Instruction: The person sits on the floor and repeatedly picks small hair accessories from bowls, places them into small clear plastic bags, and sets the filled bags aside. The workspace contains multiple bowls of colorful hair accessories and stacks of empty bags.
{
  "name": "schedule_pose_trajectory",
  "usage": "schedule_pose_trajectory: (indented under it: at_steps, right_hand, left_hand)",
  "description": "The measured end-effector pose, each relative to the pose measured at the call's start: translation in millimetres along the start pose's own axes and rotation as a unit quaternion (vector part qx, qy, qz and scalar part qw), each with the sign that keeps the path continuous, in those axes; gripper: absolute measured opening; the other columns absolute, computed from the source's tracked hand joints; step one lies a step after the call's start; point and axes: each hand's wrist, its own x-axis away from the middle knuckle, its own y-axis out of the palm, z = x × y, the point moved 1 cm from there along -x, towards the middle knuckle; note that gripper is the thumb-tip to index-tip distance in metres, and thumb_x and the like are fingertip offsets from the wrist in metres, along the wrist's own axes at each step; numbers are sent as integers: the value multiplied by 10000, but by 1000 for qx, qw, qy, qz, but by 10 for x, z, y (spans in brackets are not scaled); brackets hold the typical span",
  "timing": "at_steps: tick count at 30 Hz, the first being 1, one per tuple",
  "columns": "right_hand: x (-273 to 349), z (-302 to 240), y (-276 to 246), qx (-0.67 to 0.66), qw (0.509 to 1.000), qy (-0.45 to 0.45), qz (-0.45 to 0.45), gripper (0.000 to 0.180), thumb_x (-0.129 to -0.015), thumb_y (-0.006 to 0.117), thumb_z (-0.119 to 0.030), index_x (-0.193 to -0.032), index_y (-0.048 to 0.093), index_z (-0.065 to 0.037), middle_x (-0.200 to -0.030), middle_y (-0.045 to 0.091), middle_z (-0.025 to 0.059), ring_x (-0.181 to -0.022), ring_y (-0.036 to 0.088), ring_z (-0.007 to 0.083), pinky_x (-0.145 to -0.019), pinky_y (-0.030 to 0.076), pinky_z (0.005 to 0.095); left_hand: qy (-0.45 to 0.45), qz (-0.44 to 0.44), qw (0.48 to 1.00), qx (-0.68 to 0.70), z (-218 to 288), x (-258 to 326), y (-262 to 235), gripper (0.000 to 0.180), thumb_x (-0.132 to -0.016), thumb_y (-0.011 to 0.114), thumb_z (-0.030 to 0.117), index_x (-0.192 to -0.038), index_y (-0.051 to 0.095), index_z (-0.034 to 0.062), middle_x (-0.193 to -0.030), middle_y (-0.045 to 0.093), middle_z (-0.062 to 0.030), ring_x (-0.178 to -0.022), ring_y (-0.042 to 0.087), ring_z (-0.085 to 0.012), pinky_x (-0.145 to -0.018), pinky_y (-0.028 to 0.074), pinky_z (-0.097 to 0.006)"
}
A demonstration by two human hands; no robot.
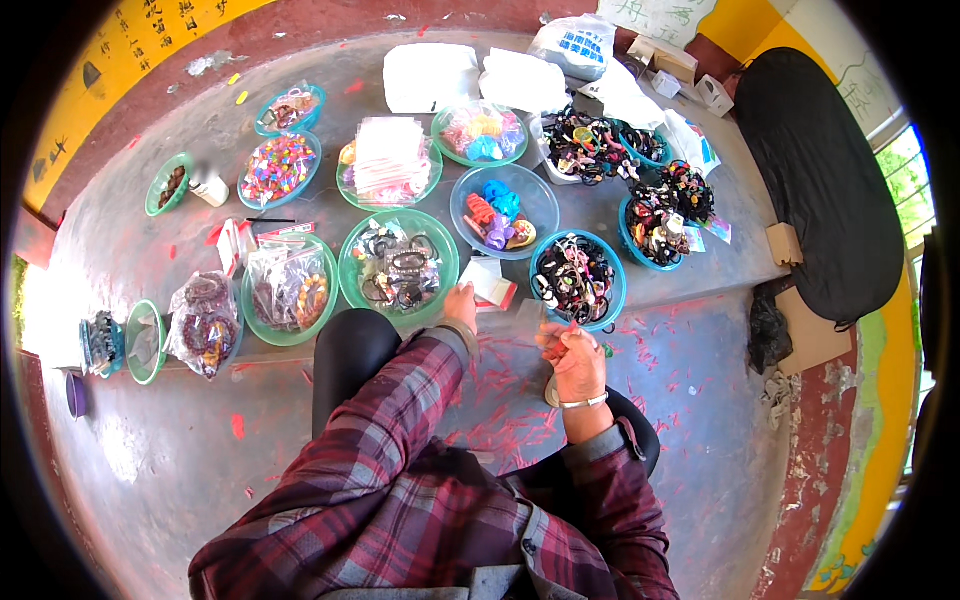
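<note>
My left hand (461, 304) reaches to the edge of a small stack of white and red cards (492, 287) between two bowls; its fingers are too small and partly hidden to read. My right hand (577, 364) is closed in a pinch, slightly blurred, with a see-through piece like a small clear plastic bag (529, 318) at its fingertips. Just beyond that hand stands a blue bowl of dark and coloured hair ties (577, 281). A green bowl of packed hair accessories (398, 266) lies by my left hand.
On the raised concrete ledge stand more bowls: bright small pieces (279, 170), scrunchies (497, 212), a pile of clear packets (388, 165) and bagged bracelets (290, 287). White bags (432, 78) lie behind. At the right are a black oval cover (820, 185) and cardboard (815, 335). Red scraps litter the floor.
</note>
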Motion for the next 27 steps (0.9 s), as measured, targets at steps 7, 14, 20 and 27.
schedule_pose_trajectory:
  at_steps: [7,14,20,27]
  right_hand:
    - [-60,50,-57,25,997,31,-69,87,-708,528,-59,-726,600,-14,-868,632,147,-730,626,236,-615,471,285]
    - [126,-99,181,61,962,96,-250,183,-666,557,-112,-763,636,22,-845,636,144,-702,598,205,-652,450,279]
    - [143,-11,169,99,936,105,-321,165,-666,562,-107,-745,628,22,-725,619,96,-648,553,166,-604,411,263]
    - [193,-55,176,240,874,142,-399,147,-708,538,-64,-571,496,-35,-687,582,77,-644,533,137,-603,423,267]
  left_hand:
    - [-205,4,970,130,150,220,-9,257,-871,415,248,-986,537,52,-871,559,-74,-856,529,-153,-695,423,-299]
    - [-79,-322,943,14,1977,1110,-285,494,-900,372,452,-959,574,5,-922,597,-89,-855,544,-136,-734,428,-271]
    - [-12,-432,902,-14,2204,1513,-559,397,-887,480,370,-913,588,-11,-784,568,-12,-733,510,-80,-673,428,-245]
    - [-17,-478,876,-53,2186,1674,-724,239,-859,558,226,-952,584,7,-847,601,-17,-719,529,-56,-648,434,-210]
